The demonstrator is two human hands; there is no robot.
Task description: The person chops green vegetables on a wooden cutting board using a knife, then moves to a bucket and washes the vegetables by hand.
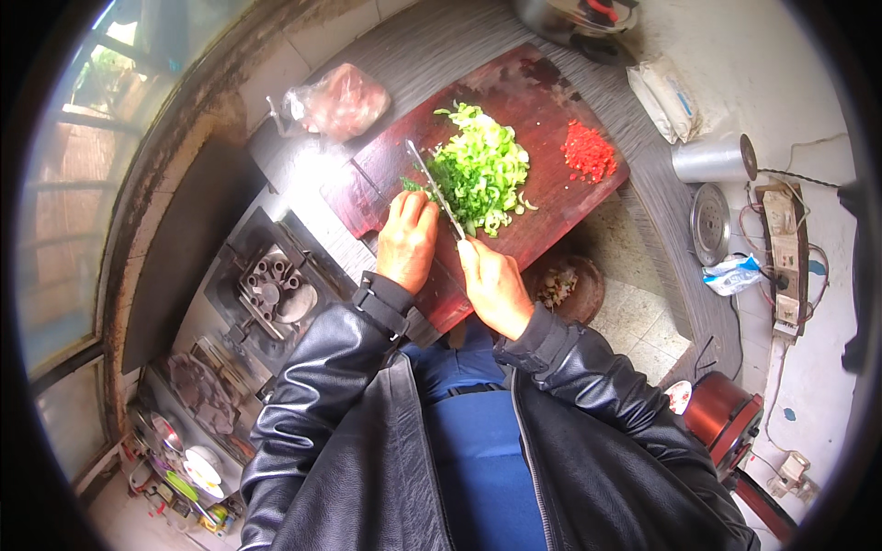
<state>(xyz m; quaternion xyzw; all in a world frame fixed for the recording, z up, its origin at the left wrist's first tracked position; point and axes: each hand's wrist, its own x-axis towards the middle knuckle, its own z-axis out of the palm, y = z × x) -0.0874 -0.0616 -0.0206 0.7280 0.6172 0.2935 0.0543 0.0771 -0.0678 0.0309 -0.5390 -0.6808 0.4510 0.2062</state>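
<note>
My right hand (497, 286) grips the handle of a kitchen knife (435, 189), whose blade is seen nearly edge-on and points away from me. Just left of the blade, my left hand (408, 241) has its fingers bent over a small bunch of green leaves (412, 184), largely hidden beneath them. Both hands are above a dark red wooden cutting board (551, 213). To the right of the blade spreads a pile of chopped green vegetable (486, 162), dark green near the knife and paler farther off. Chopped red pepper (590, 151) forms a smaller heap by the board's right edge.
Raw meat in a clear plastic bag (344, 103) lies beyond the board's left side. A gas burner (275, 286) is at my left. Below the board's right edge stands a bin (586, 289) with scraps. A lidded pot (582, 21) sits at the back, a red cooker (720, 420) at right.
</note>
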